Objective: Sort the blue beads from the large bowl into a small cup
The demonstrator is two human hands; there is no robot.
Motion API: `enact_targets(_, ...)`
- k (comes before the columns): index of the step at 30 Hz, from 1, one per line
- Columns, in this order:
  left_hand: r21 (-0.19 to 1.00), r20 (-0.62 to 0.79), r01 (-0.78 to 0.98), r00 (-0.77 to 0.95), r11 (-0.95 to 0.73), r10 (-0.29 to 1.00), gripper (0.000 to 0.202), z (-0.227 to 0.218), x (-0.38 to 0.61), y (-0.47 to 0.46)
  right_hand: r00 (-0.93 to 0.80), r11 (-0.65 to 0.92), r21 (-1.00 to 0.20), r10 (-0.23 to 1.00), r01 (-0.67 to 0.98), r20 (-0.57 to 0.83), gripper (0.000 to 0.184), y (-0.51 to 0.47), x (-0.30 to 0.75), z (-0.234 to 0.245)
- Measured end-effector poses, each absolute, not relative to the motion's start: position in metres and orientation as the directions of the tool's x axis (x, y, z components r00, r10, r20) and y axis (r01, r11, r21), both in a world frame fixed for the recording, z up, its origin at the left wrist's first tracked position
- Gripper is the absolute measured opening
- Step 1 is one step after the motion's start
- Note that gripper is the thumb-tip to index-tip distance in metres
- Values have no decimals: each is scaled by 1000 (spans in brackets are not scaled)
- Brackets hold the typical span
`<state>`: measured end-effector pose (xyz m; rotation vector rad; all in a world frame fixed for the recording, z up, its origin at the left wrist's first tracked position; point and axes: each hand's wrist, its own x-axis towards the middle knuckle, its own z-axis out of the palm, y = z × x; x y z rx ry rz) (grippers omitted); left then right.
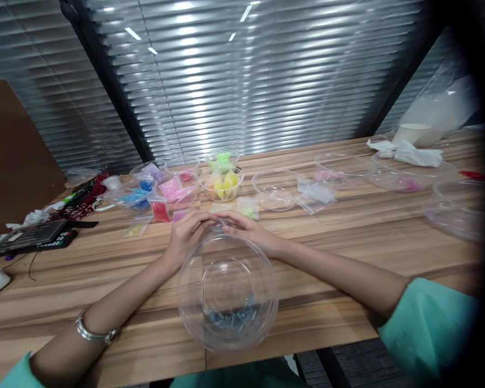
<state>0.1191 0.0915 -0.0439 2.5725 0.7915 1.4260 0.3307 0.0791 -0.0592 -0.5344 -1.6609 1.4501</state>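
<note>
Just beyond the near bowl, my left hand (pixel 189 233) and my right hand (pixel 248 230) meet with fingers curled and tips pinched together. Between them is a small clear plastic bag (pixel 218 226), mostly covered by the fingers; its contents do not show. Close to me, below both hands, stands a round clear plastic bowl (pixel 194 318). Small blue-grey tube-like pieces (pixel 234 318) lie in its bottom, gathered toward the near side. Past my fingers, small packets lie on the wooden table (pixel 327 285), one of them pale yellow-green (pixel 247 208).
Clear bowls with yellow packets (pixel 226 183), pink packets (pixel 173 188) and blue packets (pixel 139 196) stand at the back left. Another clear bowl (pixel 272 199) and an opened bag (pixel 315 194) lie mid-back. Several bowls, white tissue (pixel 412 153) and a paper cup (pixel 410 133) sit right. A calculator (pixel 59 240) lies left.
</note>
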Motion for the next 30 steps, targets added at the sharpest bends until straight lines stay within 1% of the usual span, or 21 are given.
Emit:
enact_targets(9, 304, 769, 385, 441, -871, 463, 17, -41, 119, 89, -538, 235, -952, 786, -198, 306, 37, 78, 331, -58)
enact_targets(19, 361, 758, 406, 396, -840, 518, 7, -43, 120, 89, -538, 227, -952, 786, -206, 303, 40, 79, 331, -58)
enact_targets(25, 400, 716, 400, 425, -825, 553, 19, -43, 119, 87, -518, 215, -948, 798, -235, 309, 36, 79, 331, -57)
enact_targets(30, 394, 698, 400, 456, -828, 552, 20, -40, 120, 87, -467, 195, -948, 833, -251, 295, 40, 78, 332, -56)
